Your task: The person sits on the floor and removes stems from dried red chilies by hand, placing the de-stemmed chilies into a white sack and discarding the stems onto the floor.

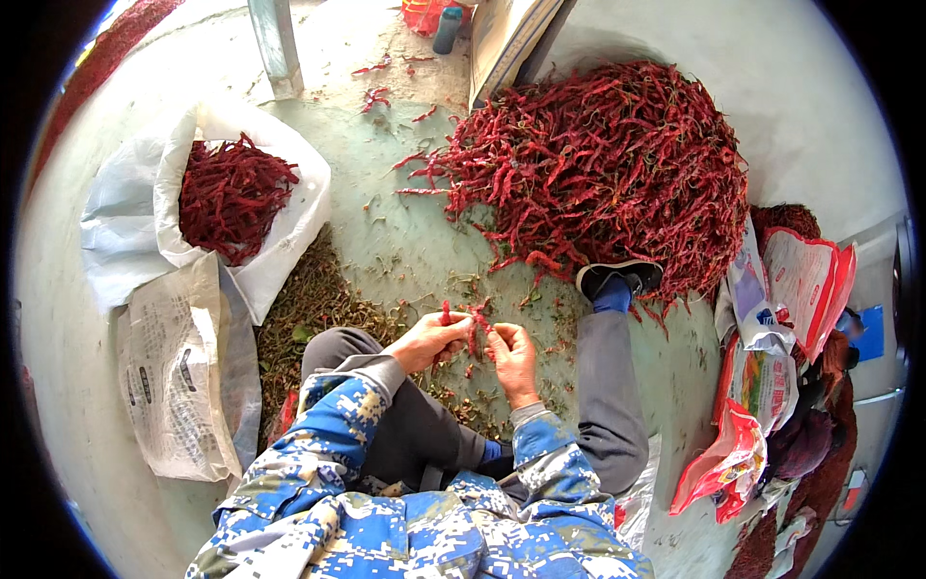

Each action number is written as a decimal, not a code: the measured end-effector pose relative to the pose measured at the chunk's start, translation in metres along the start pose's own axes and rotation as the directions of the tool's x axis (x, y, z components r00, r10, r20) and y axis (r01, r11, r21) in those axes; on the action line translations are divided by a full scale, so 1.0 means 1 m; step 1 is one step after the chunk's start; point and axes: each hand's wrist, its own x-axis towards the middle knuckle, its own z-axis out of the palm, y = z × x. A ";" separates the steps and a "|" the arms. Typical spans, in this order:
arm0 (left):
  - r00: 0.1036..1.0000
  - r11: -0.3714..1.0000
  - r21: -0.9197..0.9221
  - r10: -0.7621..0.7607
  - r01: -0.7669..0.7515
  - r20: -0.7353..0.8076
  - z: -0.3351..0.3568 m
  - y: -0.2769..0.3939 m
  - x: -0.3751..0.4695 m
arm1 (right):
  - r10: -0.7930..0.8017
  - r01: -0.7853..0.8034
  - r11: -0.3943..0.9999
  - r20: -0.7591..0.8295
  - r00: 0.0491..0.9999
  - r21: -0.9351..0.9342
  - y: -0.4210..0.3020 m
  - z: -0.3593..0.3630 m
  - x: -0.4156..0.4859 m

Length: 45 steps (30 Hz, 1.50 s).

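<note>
In front of my lap, my left hand [432,339] holds a few dried red chili peppers, their tips showing above and below the fingers. My right hand [515,360] pinches a red chili [475,333] between thumb and fingers, close to the left fingertips. Beyond my outstretched shoe, a large heap of dried red chilies with stems [600,166] covers the floor. An open white woven sack [307,188] stands at the left, with darker red chilies [235,203] inside. Between that sack and my bent knee lies a spread of stems and plant scraps [289,362].
A flattened printed woven sack [173,376] lies at the left. Red and white printed bags [803,289] crowd the right side. At the back stand a metal post [278,51] and a board-like panel [506,51]. Loose chilies [376,98] are scattered near them.
</note>
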 end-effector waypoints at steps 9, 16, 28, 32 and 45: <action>0.991 0.969 -0.211 0.119 -0.129 -0.059 0.005 -0.015 -0.004 | 0.235 -0.280 0.922 0.188 0.954 0.269 -0.020 0.010 -0.032; 0.994 0.972 -0.209 0.103 -0.108 -0.033 0.004 -0.017 -0.005 | 0.185 -0.253 0.947 0.306 0.934 0.199 -0.013 0.006 -0.031; 0.868 0.858 0.210 0.492 -0.469 -0.069 0.007 -0.042 0.015 | 0.108 -0.117 0.969 -0.052 0.993 -0.218 0.022 0.012 -0.017; 0.875 0.907 -0.078 0.372 -0.413 -0.309 0.014 -0.020 0.009 | -0.069 -0.050 0.888 -0.239 0.968 -0.457 0.053 -0.015 0.006; 0.888 0.920 -0.199 0.243 -0.339 -0.390 -0.002 -0.015 0.004 | -0.230 0.115 0.412 0.019 0.973 -0.904 0.047 0.014 0.012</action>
